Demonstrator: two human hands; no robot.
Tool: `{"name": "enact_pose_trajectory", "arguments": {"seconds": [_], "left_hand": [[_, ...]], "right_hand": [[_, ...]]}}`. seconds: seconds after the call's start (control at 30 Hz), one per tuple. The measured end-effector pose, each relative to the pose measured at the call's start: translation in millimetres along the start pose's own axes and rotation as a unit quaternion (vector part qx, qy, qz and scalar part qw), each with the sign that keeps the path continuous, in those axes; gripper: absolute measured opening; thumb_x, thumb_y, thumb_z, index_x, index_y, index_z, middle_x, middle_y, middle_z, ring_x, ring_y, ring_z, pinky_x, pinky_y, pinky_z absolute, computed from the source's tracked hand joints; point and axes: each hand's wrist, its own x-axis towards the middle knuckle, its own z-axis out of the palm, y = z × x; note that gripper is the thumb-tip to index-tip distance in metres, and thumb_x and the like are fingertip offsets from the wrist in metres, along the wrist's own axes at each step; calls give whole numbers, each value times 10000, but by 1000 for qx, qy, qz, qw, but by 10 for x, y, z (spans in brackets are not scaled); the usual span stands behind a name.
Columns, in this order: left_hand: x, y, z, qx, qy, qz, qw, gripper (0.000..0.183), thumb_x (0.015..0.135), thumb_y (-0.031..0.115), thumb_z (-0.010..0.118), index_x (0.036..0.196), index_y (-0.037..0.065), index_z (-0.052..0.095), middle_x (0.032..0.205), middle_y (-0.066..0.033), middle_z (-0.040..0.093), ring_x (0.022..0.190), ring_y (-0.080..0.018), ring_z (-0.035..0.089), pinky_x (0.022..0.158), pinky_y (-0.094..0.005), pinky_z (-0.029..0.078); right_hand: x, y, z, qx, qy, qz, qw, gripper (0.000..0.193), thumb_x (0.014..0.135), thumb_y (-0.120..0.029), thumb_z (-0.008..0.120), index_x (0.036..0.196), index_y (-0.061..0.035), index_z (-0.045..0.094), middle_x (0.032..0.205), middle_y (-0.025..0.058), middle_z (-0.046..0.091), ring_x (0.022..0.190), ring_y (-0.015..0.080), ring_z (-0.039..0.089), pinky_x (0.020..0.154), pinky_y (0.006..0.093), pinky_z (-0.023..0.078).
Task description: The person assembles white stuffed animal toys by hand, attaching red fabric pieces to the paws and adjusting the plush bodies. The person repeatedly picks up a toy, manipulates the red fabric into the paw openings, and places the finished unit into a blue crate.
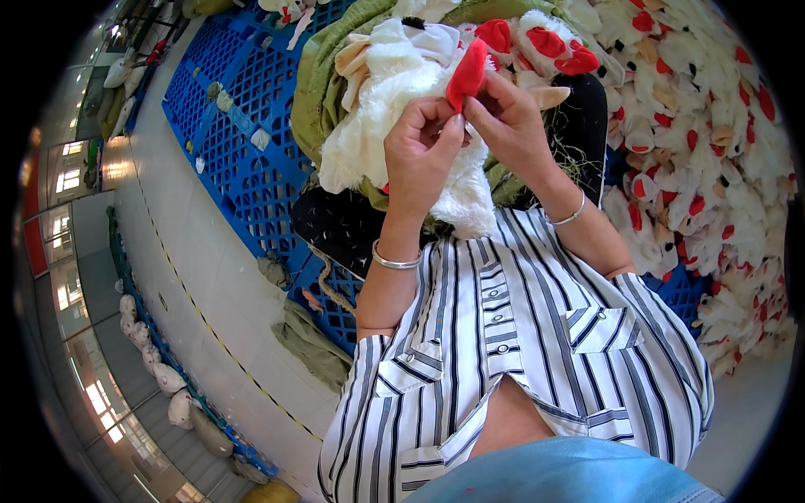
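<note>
Between both hands, above my lap, is a small red fabric piece point(468, 74), shaped like a pointed pad and attached to or lying against a white plush skin. My left hand point(423, 142) pinches its lower end between thumb and fingers. From the other side my right hand point(507, 117) pinches the same piece, the two thumbs almost meeting. Under the hands spreads the white plush skin point(369, 117), limp and fluffy, with a beige tip point(549, 97) to the right. The inside of my left palm is partly hidden.
On the right a large heap of white plush skins point(671, 151) with red and beige parts fills the floor. Green sacking point(310, 109) lies behind the lap. Blue plastic pallets point(243, 109) are to the left, with a green cloth point(312, 339) beside them. Stuffed sacks point(168, 377) line the far left.
</note>
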Motion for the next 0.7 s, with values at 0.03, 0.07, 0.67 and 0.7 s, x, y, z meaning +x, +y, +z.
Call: {"name": "enact_pose_trajectory", "arguments": {"seconds": [0.03, 0.07, 0.67, 0.7], "left_hand": [[-7, 2, -6, 7, -2, 7, 1000, 88, 944, 22, 618, 1020, -21, 621, 911, -52, 667, 756, -90, 637, 710, -227, 550], [-15, 8, -15, 14, -3, 15, 1000, 87, 946, 25, 617, 1022, -18, 623, 906, -50, 669, 752, -90, 638, 707, -225, 548], [-59, 249, -351, 116, -57, 81, 988, 151, 915, 0, 657, 1067, -4, 659, 1097, -52, 628, 905, -86, 600, 753, -228, 506], [-58, 265, -376, 122, -52, 82, 988, 145, 918, 2, 654, 1062, -4, 662, 1106, -54, 627, 888, -79, 598, 729, -217, 496]], "right_hand": [[-4, -2, 9, 2, 4, -8, 1000, 132, 936, -81, 606, 1027, 14, 621, 795, -25, 594, 690, 26, 521, 592, 208, 438], [-8, -5, 15, 5, 8, -17, 1000, 137, 941, -95, 614, 1029, 10, 626, 786, -32, 587, 679, 23, 507, 582, 205, 424], [-52, -110, -159, 259, -198, 163, 931, 260, 973, -227, 625, 1065, 10, 676, 714, -50, 510, 638, 44, 430, 573, 223, 350], [-44, -70, -184, 256, -181, 148, 938, 263, 965, -215, 634, 1106, 6, 657, 773, -32, 541, 689, 54, 470, 603, 219, 375]]}}
